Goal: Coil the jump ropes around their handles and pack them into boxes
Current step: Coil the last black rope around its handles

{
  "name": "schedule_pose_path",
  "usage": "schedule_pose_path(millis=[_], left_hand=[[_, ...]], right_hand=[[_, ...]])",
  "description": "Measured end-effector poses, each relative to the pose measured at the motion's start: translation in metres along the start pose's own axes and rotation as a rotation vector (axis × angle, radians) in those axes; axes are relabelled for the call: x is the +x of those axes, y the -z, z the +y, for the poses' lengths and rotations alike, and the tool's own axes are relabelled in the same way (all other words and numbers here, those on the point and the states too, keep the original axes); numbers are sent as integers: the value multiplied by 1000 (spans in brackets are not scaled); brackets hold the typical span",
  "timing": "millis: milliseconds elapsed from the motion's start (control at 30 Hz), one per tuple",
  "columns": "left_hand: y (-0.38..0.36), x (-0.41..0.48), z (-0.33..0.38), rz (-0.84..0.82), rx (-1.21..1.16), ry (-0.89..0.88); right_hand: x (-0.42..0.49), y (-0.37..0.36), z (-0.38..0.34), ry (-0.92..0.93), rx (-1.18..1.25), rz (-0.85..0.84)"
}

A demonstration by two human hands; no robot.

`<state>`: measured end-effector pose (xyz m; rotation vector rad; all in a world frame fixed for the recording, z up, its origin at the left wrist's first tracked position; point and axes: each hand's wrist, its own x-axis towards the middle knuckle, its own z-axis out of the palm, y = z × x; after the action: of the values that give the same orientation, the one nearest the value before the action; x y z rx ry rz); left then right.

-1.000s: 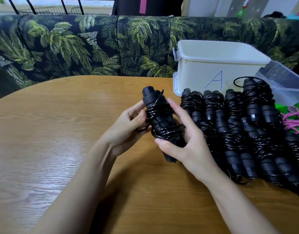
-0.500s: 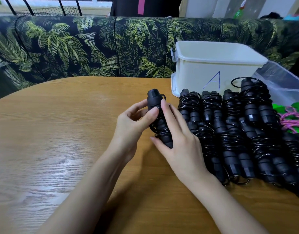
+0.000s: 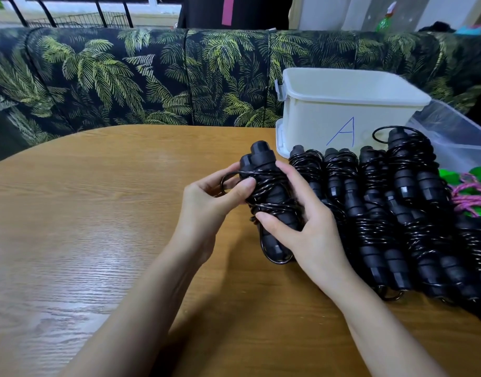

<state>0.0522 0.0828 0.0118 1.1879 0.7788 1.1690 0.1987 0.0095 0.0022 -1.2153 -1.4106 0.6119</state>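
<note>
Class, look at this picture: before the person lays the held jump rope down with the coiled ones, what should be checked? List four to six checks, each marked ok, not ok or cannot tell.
1. Grip: left hand and right hand both grip the held jump rope: ok.
2. Its two handles lie side by side: ok.
3. Cord wound tight: a loose loop juts out beside the left hand: not ok.
4. Cord end tucked in: cannot tell.
5. white box marked A open for packing: its lid is on: not ok.
6. The row of coiled ropes lies just right of the held one: ok.
</note>
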Motion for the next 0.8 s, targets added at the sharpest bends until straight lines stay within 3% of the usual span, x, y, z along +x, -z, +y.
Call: schedule_pose_path(millis=[167,333,500,567,700,800], left_hand=[[-3,-2,1,-14,240,-182],[12,3,0,-10,685,-790],[24,10,-3,25,1066,-1056],[23,9,-1,88,1074,-999],[19,8,3,34,731,-490],[23,13,0,-35,584,-275]], right_hand=[[-1,-1,3,2,-61,58],[-1,-2,4,2,-80,56],[0,2,2,-13,-48,77],[1,3,1,-15,-15,73],[1,3,-4,-25,57,-10],[0,4,-8,-32,104,-73]])
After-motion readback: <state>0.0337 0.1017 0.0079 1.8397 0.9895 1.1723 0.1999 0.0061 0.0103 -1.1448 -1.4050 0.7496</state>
